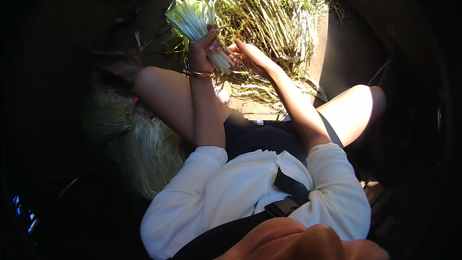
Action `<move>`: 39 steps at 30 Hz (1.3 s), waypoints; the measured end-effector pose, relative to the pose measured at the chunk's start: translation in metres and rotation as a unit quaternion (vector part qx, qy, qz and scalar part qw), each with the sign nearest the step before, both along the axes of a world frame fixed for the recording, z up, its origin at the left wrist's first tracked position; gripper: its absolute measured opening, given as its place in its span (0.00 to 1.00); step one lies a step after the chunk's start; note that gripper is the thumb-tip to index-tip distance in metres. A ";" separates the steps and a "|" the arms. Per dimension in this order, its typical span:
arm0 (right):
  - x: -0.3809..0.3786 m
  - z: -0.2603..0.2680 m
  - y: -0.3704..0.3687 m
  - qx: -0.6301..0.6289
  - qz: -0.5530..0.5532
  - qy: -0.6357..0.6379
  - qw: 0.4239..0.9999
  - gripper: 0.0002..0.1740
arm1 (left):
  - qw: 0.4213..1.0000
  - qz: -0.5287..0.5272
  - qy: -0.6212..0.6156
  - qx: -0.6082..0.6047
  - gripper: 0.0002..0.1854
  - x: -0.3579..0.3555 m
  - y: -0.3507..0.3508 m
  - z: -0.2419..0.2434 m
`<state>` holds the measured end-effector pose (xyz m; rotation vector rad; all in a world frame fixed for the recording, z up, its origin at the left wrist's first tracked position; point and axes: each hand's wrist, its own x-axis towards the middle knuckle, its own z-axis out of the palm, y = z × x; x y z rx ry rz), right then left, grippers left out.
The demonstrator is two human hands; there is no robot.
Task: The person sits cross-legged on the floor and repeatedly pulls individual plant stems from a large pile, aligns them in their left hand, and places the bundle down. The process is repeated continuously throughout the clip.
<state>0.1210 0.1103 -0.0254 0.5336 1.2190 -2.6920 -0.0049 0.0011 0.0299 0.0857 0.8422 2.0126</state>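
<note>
A bunch of pale green-white plant stalks (191,16) is gripped in my left hand (203,52), its folded leafy tops pointing up and away and its pale cut ends sticking out below the fist. My right hand (252,56) is just to the right of those lower ends. A thin stalk (234,56) runs slantwise from the bunch to between the thumb and fingers of my right hand. Its fingertips are partly lost in shadow and glare. Beyond both hands lies a large heap of long green and yellowing stalks (274,18), brightly sunlit.
Loose leaves and trimmings (258,92) litter the ground between my bent legs. Bundles of pale stalks (153,151) lie in shade beside my left thigh, with another bundle (112,112) next to them. Dark areas at both sides hide most detail.
</note>
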 end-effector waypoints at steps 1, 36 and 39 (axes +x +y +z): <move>-0.001 0.002 -0.001 -0.022 0.010 0.012 1.000 0.24 | 0.999 -0.010 0.001 -0.031 0.09 0.001 0.000 -0.001; 0.030 -0.028 -0.011 0.351 -0.115 0.121 0.921 0.30 | 0.991 0.092 -0.054 0.084 0.07 -0.028 -0.027 0.011; 0.020 -0.020 -0.040 0.234 0.013 0.078 0.969 0.23 | 0.979 0.062 -0.103 0.165 0.08 -0.031 -0.028 0.004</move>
